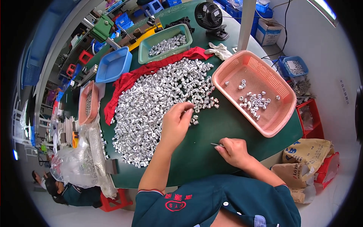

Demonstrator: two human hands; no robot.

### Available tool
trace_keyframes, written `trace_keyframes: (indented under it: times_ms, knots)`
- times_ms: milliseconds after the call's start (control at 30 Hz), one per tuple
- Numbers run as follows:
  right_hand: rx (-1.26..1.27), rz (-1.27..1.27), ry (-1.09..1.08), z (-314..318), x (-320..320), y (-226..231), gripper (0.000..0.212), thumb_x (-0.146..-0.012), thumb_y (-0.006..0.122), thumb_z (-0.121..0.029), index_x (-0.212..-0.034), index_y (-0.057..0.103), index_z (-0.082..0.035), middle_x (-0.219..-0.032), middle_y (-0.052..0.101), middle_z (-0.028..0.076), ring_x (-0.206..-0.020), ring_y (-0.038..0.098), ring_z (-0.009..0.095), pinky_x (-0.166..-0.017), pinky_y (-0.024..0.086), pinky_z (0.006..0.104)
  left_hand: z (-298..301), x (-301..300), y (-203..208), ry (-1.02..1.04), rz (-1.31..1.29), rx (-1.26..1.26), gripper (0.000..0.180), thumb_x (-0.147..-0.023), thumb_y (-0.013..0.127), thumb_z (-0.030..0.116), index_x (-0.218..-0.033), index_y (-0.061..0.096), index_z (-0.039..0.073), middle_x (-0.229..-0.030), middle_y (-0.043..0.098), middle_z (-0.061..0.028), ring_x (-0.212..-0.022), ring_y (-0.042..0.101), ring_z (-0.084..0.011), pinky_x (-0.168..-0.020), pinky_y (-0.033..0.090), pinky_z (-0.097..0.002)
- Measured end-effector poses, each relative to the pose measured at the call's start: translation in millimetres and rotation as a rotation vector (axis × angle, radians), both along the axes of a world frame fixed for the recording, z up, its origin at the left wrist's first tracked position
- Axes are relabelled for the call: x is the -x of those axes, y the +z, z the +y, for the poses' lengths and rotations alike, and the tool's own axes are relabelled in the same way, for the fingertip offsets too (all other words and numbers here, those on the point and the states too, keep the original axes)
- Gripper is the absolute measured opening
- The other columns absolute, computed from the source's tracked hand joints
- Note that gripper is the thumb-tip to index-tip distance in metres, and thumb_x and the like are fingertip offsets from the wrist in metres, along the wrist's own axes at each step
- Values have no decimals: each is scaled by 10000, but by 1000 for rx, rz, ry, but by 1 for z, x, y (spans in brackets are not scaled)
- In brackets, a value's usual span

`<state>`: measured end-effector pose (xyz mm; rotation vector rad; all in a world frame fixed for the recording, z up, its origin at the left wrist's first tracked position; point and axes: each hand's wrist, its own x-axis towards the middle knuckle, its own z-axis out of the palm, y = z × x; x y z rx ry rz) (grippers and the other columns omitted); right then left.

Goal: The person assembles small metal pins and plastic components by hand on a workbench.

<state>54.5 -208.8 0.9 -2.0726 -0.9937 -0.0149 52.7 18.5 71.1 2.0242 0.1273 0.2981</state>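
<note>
A wide heap of small silver metal sleeves (151, 109) covers the left and middle of the green table. At the heap's right edge is my left hand (174, 126), its thumb and forefinger drawn together beside a few loose sleeves (196, 108). Whether one of them is between the fingertips is hidden. My right hand (233, 152) is closed above the table's near right part. From its thumb and fingers a thin grey metal pin (216, 144) sticks out toward the left.
Right of the heap stands a pink basket (289, 109) with several sleeves inside. A red cloth (115, 99) borders the heap's far side. Beyond lie a green basket (143, 56), a blue tray (113, 66), a white glove (219, 51) and a black fan (208, 16). Plastic bags (81, 160) lie left.
</note>
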Motion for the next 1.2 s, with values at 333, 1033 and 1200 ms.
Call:
trace_keyframes:
  times_ms: [333,1033,1200]
  knots:
    - [6,-21,3,3,1,0,187,-807,677,-198,-778,557,-59,-624,593,83,-536,602,263,-478,462,362,6,49,-45,91,163,-450,230,-809,665,172,-1026,611,120,-817,590,-57,-666,606,-252,-592,485,-347]
    - [-108,171,127,17,10,31,191,-831,666,-169,-817,537,-29,-602,570,109,-524,581,290,-473,446,373,-20,100,-48,-82,221,538,235,-820,664,2,-1045,594,-4,-920,655,-64,-838,624,-107,-753,512,-250]
    - [-58,205,152,17,11,30,177,-838,655,-166,-835,547,-26,-603,558,110,-531,577,287,-487,444,366,-23,102,-43,-99,196,354,243,-808,684,22,-1039,610,5,-885,651,-54,-809,626,-108,-739,512,-250]
